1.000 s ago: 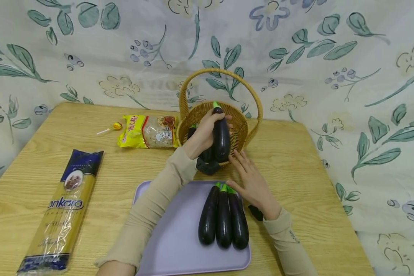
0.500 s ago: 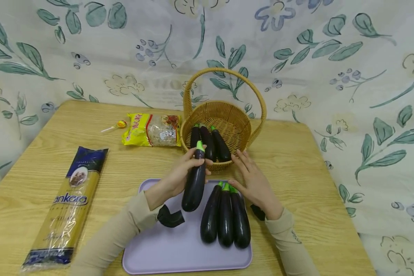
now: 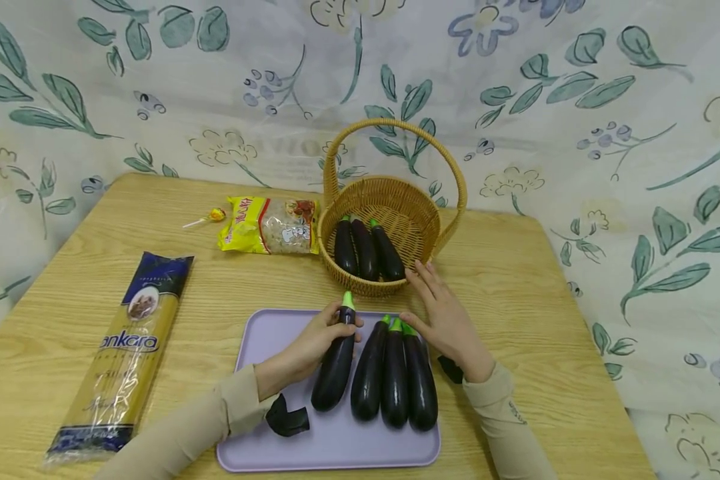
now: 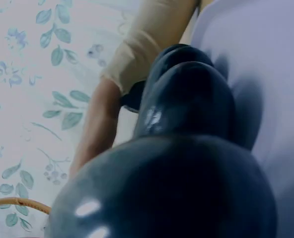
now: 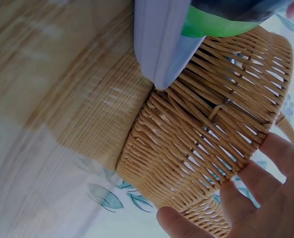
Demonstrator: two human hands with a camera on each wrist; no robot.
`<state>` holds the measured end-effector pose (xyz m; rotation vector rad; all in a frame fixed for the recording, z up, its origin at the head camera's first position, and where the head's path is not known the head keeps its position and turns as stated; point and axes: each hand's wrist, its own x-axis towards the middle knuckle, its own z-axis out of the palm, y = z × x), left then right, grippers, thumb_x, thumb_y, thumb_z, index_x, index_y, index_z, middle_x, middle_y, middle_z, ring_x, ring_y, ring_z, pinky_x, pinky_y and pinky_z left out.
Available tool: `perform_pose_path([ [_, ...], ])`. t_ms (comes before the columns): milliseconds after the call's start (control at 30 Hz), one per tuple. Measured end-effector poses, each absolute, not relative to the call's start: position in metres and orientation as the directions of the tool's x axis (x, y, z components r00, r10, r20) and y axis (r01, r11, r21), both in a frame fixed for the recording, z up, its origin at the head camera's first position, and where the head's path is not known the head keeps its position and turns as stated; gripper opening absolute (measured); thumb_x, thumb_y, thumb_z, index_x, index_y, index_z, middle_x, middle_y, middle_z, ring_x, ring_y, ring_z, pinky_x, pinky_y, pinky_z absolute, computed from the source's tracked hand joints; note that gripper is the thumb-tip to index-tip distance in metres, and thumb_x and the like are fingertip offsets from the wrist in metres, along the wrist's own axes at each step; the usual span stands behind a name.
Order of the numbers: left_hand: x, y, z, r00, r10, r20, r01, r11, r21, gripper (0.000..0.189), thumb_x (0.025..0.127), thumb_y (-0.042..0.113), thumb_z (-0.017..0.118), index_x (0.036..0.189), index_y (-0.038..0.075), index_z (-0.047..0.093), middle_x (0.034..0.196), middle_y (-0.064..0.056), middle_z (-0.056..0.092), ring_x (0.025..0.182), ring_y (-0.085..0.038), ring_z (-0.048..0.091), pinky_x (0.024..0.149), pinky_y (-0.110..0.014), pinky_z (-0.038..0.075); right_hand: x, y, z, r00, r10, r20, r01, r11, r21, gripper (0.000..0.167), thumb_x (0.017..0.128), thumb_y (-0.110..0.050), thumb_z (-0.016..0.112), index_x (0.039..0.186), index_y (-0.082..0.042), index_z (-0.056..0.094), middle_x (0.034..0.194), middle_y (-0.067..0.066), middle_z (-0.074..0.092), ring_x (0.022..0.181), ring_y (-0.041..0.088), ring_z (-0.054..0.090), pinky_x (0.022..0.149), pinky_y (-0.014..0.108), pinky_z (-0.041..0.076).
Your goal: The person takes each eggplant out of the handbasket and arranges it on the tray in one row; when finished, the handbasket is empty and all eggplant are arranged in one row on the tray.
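Note:
My left hand [image 3: 305, 347] grips an eggplant [image 3: 335, 377] near its green stem, over the lilac tray [image 3: 264, 333]. Its rounded end fills the lower part of the left wrist view. Just to its right, several more eggplants [image 3: 395, 380] lie side by side on the tray. Behind the tray stands a wicker basket [image 3: 369, 288] with a tall handle and eggplants [image 3: 366, 250] inside at its left. My right hand [image 3: 450, 330] reaches to the basket's front right, its extended fingers [image 5: 258, 181] at the rim in the right wrist view; it holds nothing.
A yellow-and-clear food packet [image 3: 273, 225] lies left of the basket, with a lollipop [image 3: 216, 215] beyond it. At the left of the wooden table [image 3: 492, 267] is a spaghetti pack [image 3: 126, 353]. A floral cloth [image 3: 516, 93] hangs behind.
My left hand has brought the eggplant out of the basket, toward me and down to the tray, left of the others there. The right hand stays at the basket.

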<state>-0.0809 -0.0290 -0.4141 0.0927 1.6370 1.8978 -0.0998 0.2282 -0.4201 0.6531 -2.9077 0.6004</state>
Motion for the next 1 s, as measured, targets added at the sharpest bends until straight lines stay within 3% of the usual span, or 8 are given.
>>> perform_pose_path([
  [400, -0.078, -0.016, -0.425, -0.844, 0.391, -0.368, -0.394, 0.015, 0.919, 0.063, 0.094, -0.001, 0.047, 0.149, -0.003, 0.016, 0.129, -0.028, 0.049, 0.089, -0.015, 0.06, 0.084, -0.026, 0.047, -0.101, 0.228, -0.421, -0.905, -0.391, 0.167, -0.426, 0.83, -0.361, 0.075, 0.095, -0.055, 0.05, 0.153, -0.012, 0.029, 0.162, 0.01, 0.021, 0.15, 0.032, 0.016, 0.115, 0.057, 0.026],
  [533, -0.077, -0.012, -0.425, -0.869, 0.336, -0.362, -0.373, 0.036, 0.927, 0.068, 0.092, -0.003, 0.052, 0.15, -0.001, 0.017, 0.126, -0.027, 0.048, 0.1, -0.023, 0.058, 0.088, -0.03, 0.046, -0.1, 0.229, -0.421, -0.908, -0.387, 0.162, -0.42, 0.832, -0.363, 0.076, 0.095, -0.057, 0.048, 0.153, -0.012, 0.029, 0.162, 0.01, 0.021, 0.15, 0.032, 0.016, 0.114, 0.058, 0.026],
  [767, -0.076, -0.011, -0.426, -0.877, 0.298, -0.378, -0.377, 0.063, 0.924, 0.069, 0.09, -0.004, 0.05, 0.151, 0.007, 0.019, 0.126, -0.026, 0.041, 0.108, -0.03, 0.049, 0.082, -0.03, 0.044, -0.099, 0.229, -0.422, -0.909, -0.387, 0.156, -0.417, 0.833, -0.364, 0.075, 0.095, -0.056, 0.048, 0.154, -0.014, 0.027, 0.162, 0.01, 0.02, 0.15, 0.032, 0.015, 0.116, 0.055, 0.025],
  [1000, -0.071, -0.013, -0.422, -0.887, 0.291, -0.359, -0.36, 0.052, 0.932, 0.069, 0.087, -0.004, 0.05, 0.15, 0.003, 0.022, 0.135, -0.028, 0.035, 0.12, -0.037, 0.045, 0.09, -0.038, 0.044, -0.1, 0.229, -0.42, -0.903, -0.392, 0.178, -0.43, 0.826, -0.363, 0.075, 0.095, -0.055, 0.049, 0.153, -0.011, 0.03, 0.161, 0.012, 0.022, 0.15, 0.033, 0.017, 0.116, 0.055, 0.026],
])
